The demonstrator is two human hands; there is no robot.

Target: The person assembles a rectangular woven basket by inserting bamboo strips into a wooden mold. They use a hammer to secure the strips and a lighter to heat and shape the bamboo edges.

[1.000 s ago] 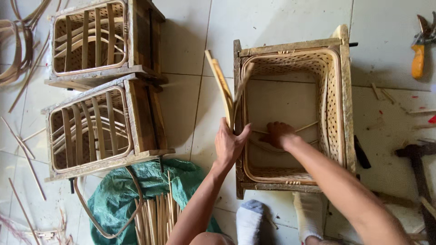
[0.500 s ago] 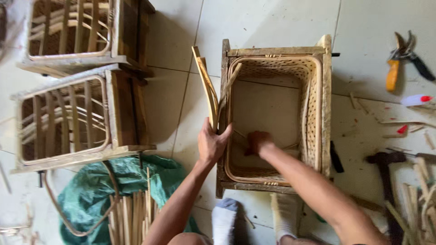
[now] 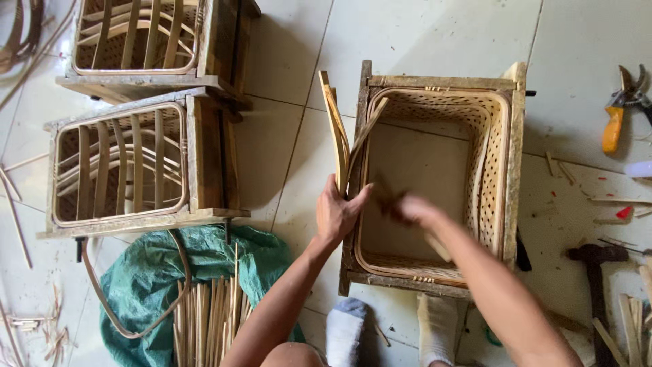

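Seen from above, a person sits on a pale tiled floor (image 3: 421,41), feet in socks (image 3: 346,329) at the bottom edge, working on a woven basket (image 3: 499,156) set inside a square wooden frame (image 3: 441,83) just ahead of the feet. The left hand (image 3: 337,212) rests on the frame's left side, fingers spread loosely and closed around the lower ends of a few flat bamboo strips (image 3: 334,129) that stand up along that edge. The right hand (image 3: 415,209) reaches inside the basket near its left wall; it is blurred, so its fingers cannot be told. To the left, well apart, stand two more wooden frames (image 3: 204,163) holding baskets of curved slats. Near the left knee lies a green sack (image 3: 146,285) with a bundle of thin strips (image 3: 207,319) on it. On the right lie orange-handled shears (image 3: 614,122) at the top and a hammer (image 3: 596,258) lower down, among scattered offcuts.
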